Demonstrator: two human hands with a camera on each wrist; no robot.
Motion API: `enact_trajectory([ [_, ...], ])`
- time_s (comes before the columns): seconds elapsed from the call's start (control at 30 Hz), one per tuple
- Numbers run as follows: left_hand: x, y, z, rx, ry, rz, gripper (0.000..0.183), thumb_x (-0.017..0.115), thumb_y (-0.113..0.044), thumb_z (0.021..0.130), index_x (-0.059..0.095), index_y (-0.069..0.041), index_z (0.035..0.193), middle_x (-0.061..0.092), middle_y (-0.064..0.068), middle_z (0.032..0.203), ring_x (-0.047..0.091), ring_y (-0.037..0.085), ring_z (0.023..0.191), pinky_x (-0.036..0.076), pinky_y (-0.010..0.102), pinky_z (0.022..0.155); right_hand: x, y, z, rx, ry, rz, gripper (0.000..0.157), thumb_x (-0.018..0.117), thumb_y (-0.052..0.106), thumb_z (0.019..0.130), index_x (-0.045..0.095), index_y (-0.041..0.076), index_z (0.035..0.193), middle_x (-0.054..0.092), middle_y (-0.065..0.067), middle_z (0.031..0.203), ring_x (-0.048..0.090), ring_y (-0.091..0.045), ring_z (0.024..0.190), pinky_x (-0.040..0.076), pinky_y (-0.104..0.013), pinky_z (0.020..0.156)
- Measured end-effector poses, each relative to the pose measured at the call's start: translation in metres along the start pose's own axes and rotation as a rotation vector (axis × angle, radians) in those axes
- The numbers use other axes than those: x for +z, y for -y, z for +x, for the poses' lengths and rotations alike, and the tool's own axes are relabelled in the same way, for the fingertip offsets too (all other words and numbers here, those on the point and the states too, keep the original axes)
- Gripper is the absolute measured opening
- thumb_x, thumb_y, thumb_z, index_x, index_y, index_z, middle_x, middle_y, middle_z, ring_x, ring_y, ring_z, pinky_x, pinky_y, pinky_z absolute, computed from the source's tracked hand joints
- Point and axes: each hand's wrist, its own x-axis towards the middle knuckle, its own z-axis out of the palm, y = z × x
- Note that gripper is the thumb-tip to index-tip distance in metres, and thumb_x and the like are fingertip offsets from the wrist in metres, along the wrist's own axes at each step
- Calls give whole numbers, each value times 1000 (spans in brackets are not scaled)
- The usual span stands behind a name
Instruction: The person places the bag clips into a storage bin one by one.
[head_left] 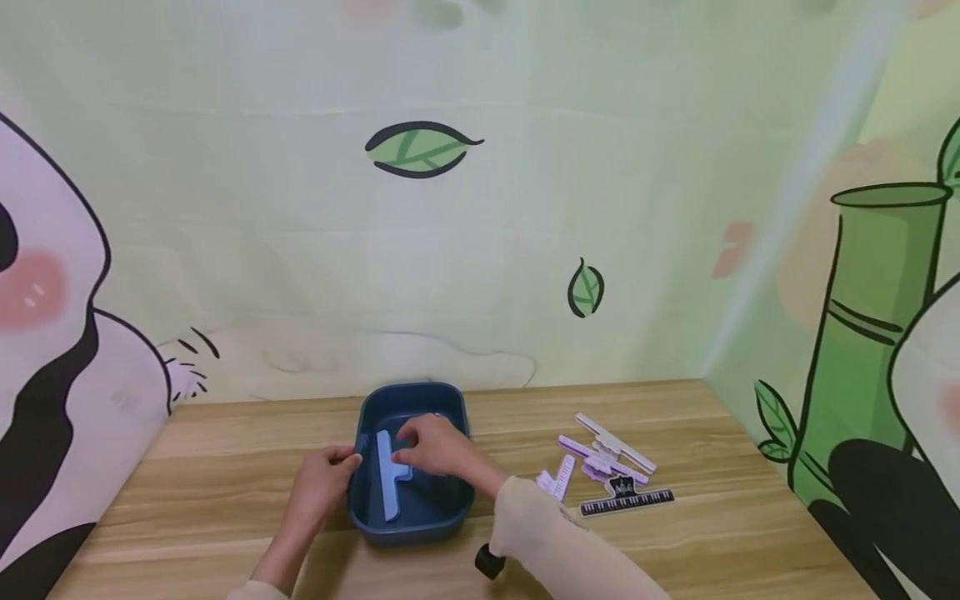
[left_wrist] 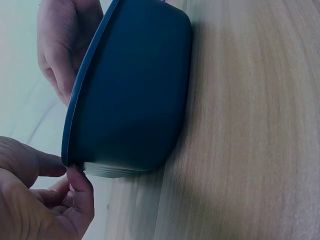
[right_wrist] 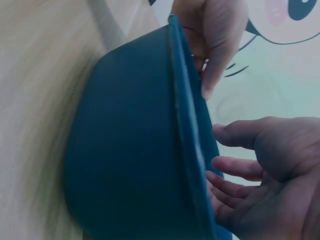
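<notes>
A dark blue plastic basin stands on the table, and a light blue long-jawed clip lies inside it. My left hand pinches the basin's left rim between thumb and fingers; the left wrist view shows this grip on the rim closely. Over the inside of the basin is my right hand, its thumb and index finger apart and close to the right side of the clip. In the right wrist view the right hand has loosely bent, spread fingers, with nothing seen between them. The basin wall hides the clip there.
Right of the basin lie several clips: a white one, a purple one, a small lilac one and a black piano-key one. A black object is by the right sleeve. A printed cloth hangs behind the table.
</notes>
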Motion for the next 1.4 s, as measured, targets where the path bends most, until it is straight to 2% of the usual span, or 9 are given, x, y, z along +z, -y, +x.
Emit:
enact_trajectory([
  [0.13,1,0,1,-11,2,7,32,57,-9,105,62,14,128,65,27,108,61,29,85,56,33,66,-8,-2,-8,-22,-36,20,34,77,23,95,73,3,122,67,-1,94,57,-11,78,50,-22,69],
  [0.3,1,0,1,-32,17,9,34,55,-10,106,60,12,132,63,28,114,61,32,91,58,35,71,-20,-8,-17,-55,-78,49,32,76,21,96,73,1,121,70,-4,100,59,-12,85,51,-24,76],
  [0.43,1,0,1,-24,15,13,34,55,-9,106,61,13,131,64,28,114,61,32,92,58,35,71,-30,-13,-27,-74,-109,87,30,75,19,96,73,0,119,71,-6,100,61,-14,88,52,-26,80],
  [0.7,2,2,0,-4,10,16,34,56,-10,105,61,15,128,65,28,109,61,29,86,56,33,66,-54,-25,-52,-88,-166,138,28,74,15,96,72,-3,118,68,-5,95,61,-16,86,52,-25,76],
  [1.0,-1,-2,2,-13,31,24,34,55,-10,106,60,14,131,64,29,112,60,30,87,56,33,66,-79,-45,-78,-26,-218,164,30,71,16,97,72,-2,121,71,-6,98,64,-18,90,53,-29,76],
  [1.27,0,-3,1,-19,34,25,35,55,-10,106,60,14,131,63,30,112,60,30,87,56,32,66,-95,-70,-104,-1,-289,121,26,71,12,97,71,-4,118,71,-7,96,65,-21,90,54,-33,80],
  [1.4,0,-4,2,-16,29,30,35,55,-10,106,60,14,131,64,29,112,60,30,87,56,32,66,-102,-83,-118,37,-325,105,25,71,12,97,71,-4,117,71,-6,97,66,-20,90,55,-36,81],
])
